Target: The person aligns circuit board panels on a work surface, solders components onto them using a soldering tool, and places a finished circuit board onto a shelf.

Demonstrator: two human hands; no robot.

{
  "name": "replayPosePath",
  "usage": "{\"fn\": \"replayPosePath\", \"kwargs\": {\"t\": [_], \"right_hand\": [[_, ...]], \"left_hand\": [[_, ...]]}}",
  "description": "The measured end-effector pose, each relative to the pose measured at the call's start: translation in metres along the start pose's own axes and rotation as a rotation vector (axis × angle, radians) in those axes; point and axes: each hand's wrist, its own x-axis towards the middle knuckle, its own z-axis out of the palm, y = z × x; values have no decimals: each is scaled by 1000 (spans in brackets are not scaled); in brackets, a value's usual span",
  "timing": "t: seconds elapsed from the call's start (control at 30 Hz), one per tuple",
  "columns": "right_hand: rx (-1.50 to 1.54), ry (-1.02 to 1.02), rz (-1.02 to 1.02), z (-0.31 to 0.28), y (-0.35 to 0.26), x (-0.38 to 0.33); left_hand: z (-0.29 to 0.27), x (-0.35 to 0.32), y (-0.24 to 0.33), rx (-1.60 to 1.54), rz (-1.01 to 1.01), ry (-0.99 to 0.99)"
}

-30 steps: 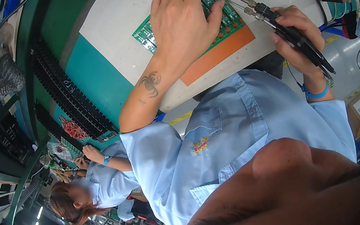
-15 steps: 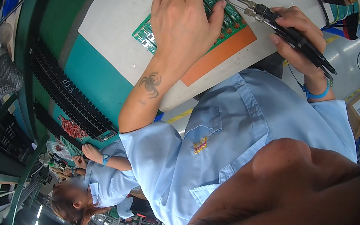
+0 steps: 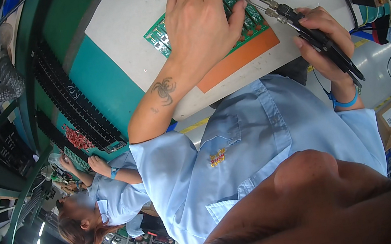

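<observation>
A white, round-cornered worktop (image 3: 139, 23) fills the upper part of the view, bordered by a teal and green bench surface (image 3: 97, 81). Left of the worktop runs a long black ribbed conveyor rack (image 3: 77, 115); at its lower end a shallow bin of small red components (image 3: 77, 139) sits on the bench, and a co-worker in a light blue shirt (image 3: 115, 196) reaches toward that end with both hands.

On the worktop lies a flat orange rectangular mat (image 3: 241, 58), and on the mat rests a green printed circuit board (image 3: 240, 18) populated with rows of small parts. The left hand (image 3: 202, 16) lies spread flat on top of the board, palm down, fingers extended, pressing it onto the mat and covering most of its middle.

Just right of the board, the right hand (image 3: 320, 36) is closed around a black pen-shaped soldering iron (image 3: 318, 38), whose metal tip (image 3: 255, 0) points at the board's right edge, beside the left thumb.
</observation>
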Motion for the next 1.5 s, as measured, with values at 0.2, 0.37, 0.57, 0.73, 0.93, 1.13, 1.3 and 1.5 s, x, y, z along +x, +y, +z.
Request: {"fn": "replayPosePath", "kwargs": {"t": [0.2, 0.37, 0.57, 0.73, 0.93, 1.13, 1.3, 1.5], "right_hand": [[11, 22, -8, 1, 1, -2], [-7, 66, -20, -7, 3, -2], [-32, 296, 221, 0, 9, 19], [29, 365, 42, 1, 12, 7], [-42, 105, -147, -9, -5, -6], [-19, 33, -123, -5, -14, -12], [-12, -30, -73, 5, -12, -9], [-43, -13, -57, 9, -11, -5]], "left_hand": [[-1, -1, 0, 3, 7, 3], [0, -2, 0, -3, -4, 10], [2, -3, -2, 13, -4, -5], [5, -3, -7, 20, -3, -37], [-4, -2, -2, 121, 73, 33], [-7, -4, -1, 80, -17, -52], [-12, -6, -3, 77, -31, -121], [-16, -5, 0, 86, -47, -145]]}}
